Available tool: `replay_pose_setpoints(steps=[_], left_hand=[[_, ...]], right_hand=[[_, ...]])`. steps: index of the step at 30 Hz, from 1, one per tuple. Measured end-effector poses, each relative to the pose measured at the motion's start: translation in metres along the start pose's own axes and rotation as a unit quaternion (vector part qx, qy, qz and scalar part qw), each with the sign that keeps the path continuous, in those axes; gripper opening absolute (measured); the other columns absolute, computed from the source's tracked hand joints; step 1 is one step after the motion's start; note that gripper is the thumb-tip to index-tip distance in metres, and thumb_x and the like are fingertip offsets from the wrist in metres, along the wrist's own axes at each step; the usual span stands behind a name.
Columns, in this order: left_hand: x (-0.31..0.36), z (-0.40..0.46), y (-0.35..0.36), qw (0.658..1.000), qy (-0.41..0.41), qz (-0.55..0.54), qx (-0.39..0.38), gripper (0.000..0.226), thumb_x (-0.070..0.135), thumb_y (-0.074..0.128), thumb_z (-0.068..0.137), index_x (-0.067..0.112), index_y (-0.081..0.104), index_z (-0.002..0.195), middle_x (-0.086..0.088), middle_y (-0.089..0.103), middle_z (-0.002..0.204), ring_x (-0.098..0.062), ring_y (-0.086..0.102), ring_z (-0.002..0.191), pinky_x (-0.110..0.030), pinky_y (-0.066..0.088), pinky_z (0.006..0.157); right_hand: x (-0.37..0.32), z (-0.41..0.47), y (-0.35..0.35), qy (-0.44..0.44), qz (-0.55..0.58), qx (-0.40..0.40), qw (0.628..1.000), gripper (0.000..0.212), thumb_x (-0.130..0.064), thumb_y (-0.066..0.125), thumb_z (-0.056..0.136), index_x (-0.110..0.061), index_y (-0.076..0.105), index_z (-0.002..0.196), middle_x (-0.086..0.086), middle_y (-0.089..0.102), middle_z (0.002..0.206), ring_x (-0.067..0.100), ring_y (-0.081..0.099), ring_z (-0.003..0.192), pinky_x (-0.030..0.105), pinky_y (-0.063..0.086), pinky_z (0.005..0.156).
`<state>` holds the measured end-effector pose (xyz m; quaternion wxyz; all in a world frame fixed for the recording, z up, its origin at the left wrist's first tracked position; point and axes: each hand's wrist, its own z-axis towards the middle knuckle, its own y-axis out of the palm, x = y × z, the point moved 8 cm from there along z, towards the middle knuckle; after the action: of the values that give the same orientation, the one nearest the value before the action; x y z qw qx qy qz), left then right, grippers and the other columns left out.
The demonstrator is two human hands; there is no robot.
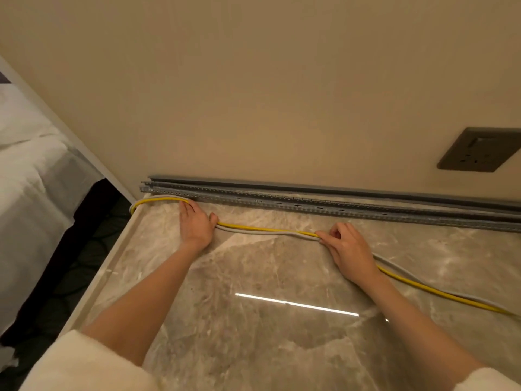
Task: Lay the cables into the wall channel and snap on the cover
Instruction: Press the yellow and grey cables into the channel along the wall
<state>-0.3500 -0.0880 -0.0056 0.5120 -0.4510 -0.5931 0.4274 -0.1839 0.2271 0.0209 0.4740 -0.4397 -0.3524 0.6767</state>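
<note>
Fingers point(186, 210) of the left hand point(197, 225) press flat on the cables point(267, 230) near the back-left corner of the surface point(253, 280) while the right hand point(349, 251) pinches them, short of the channel point(310, 206), and their stiff corner loop may spring back out.

single head-worn view, looking forward and down, close over a marble countertop point(253, 320), facing the wall point(253, 80)
</note>
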Motion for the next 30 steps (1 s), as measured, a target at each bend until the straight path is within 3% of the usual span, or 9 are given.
replay_pose_setpoints(steps=[7, 11, 16, 18, 20, 22, 24, 27, 30], left_hand=[[-0.001, 0.003, 0.004, 0.998, 0.052, 0.027, 0.002, 0.071, 0.032, 0.035, 0.098, -0.014, 0.005, 0.142, -0.031, 0.012, 0.153, -0.04, 0.002, 0.145, -0.042, 0.007, 0.121], [0.003, -0.012, 0.012, 1.0, 0.011, -0.002, 0.012, 0.074, 0.038, 0.031, 0.098, -0.013, 0.002, 0.143, -0.032, 0.008, 0.153, -0.039, 0.003, 0.145, -0.045, 0.005, 0.121], [0.032, -0.056, 0.017, 0.995, -0.015, -0.038, 0.087, 0.086, 0.047, 0.034, 0.094, -0.014, -0.005, 0.141, -0.035, -0.005, 0.152, -0.042, -0.008, 0.144, -0.055, 0.0, 0.119], [0.055, -0.069, 0.025, 0.996, 0.045, -0.015, 0.077, 0.089, 0.054, 0.028, 0.09, -0.009, -0.007, 0.143, -0.031, -0.01, 0.153, -0.038, -0.014, 0.144, -0.056, -0.013, 0.116], [0.089, -0.085, 0.037, 0.982, 0.176, 0.024, 0.061, 0.09, 0.064, 0.021, 0.087, 0.003, -0.009, 0.146, -0.018, -0.016, 0.156, -0.03, -0.017, 0.145, -0.049, -0.028, 0.111], [0.124, -0.107, 0.051, 0.947, 0.316, 0.054, 0.035, 0.082, 0.065, 0.016, 0.088, 0.015, -0.006, 0.149, -0.007, -0.014, 0.158, -0.021, -0.013, 0.146, -0.052, -0.018, 0.116], [0.15, -0.125, 0.061, 0.916, 0.398, 0.045, 0.003, 0.076, 0.062, 0.015, 0.09, 0.019, -0.003, 0.15, -0.003, -0.004, 0.16, -0.016, -0.009, 0.147, -0.053, -0.001, 0.12], [0.179, -0.142, 0.065, 0.897, 0.441, 0.031, -0.01, 0.067, 0.055, 0.021, 0.094, 0.021, 0.004, 0.15, -0.001, 0.006, 0.16, -0.016, -0.004, 0.147, -0.049, 0.001, 0.12], [0.206, -0.153, 0.06, 0.889, 0.458, -0.003, 0.008, 0.051, 0.038, 0.033, 0.099, 0.019, 0.029, 0.145, 0.001, 0.029, 0.155, -0.017, 0.017, 0.146, -0.047, 0.01, 0.12]], right_hand=[[0.0, 0.001, 0.001, 0.006, -0.004, -0.003, 1.0, 0.022, -0.016, 0.068, 0.085, -0.018, 0.072, 0.107, 0.008, 0.057, 0.078, 0.023, 0.051, 0.07, 0.034, 0.046, 0.057], [0.005, -0.002, -0.003, 0.032, -0.006, 0.0, 0.999, 0.018, -0.02, 0.067, 0.086, -0.014, 0.071, 0.103, 0.008, 0.056, 0.079, 0.023, 0.052, 0.072, 0.035, 0.048, 0.06], [0.014, -0.006, -0.004, 0.068, 0.009, -0.019, 0.997, 0.024, -0.027, 0.063, 0.089, -0.012, 0.068, 0.107, 0.008, 0.056, 0.086, 0.023, 0.053, 0.08, 0.034, 0.048, 0.068], [0.021, -0.012, -0.008, 0.079, 0.009, -0.026, 0.997, 0.028, -0.03, 0.064, 0.088, -0.011, 0.067, 0.108, 0.008, 0.056, 0.088, 0.022, 0.053, 0.083, 0.033, 0.048, 0.07], [0.031, -0.021, -0.015, 0.092, 0.014, -0.028, 0.995, 0.032, -0.032, 0.067, 0.085, -0.009, 0.067, 0.108, 0.008, 0.057, 0.088, 0.022, 0.054, 0.083, 0.032, 0.048, 0.07], [0.042, -0.033, -0.024, 0.101, 0.011, -0.027, 0.994, 0.034, -0.033, 0.07, 0.082, -0.007, 0.067, 0.105, 0.008, 0.058, 0.087, 0.023, 0.055, 0.082, 0.032, 0.048, 0.069], [0.054, -0.046, -0.034, 0.111, -0.003, -0.024, 0.994, 0.035, -0.033, 0.073, 0.079, -0.006, 0.068, 0.102, 0.009, 0.059, 0.085, 0.024, 0.057, 0.08, 0.033, 0.049, 0.066], [0.074, -0.07, -0.051, 0.134, -0.013, -0.003, 0.991, 0.033, -0.03, 0.077, 0.076, -0.006, 0.069, 0.096, 0.01, 0.059, 0.081, 0.026, 0.06, 0.076, 0.035, 0.051, 0.063], [0.098, -0.097, -0.069, 0.179, -0.018, 0.019, 0.983, 0.034, -0.031, 0.077, 0.075, -0.007, 0.069, 0.097, 0.008, 0.059, 0.081, 0.026, 0.06, 0.077, 0.035, 0.05, 0.062]])
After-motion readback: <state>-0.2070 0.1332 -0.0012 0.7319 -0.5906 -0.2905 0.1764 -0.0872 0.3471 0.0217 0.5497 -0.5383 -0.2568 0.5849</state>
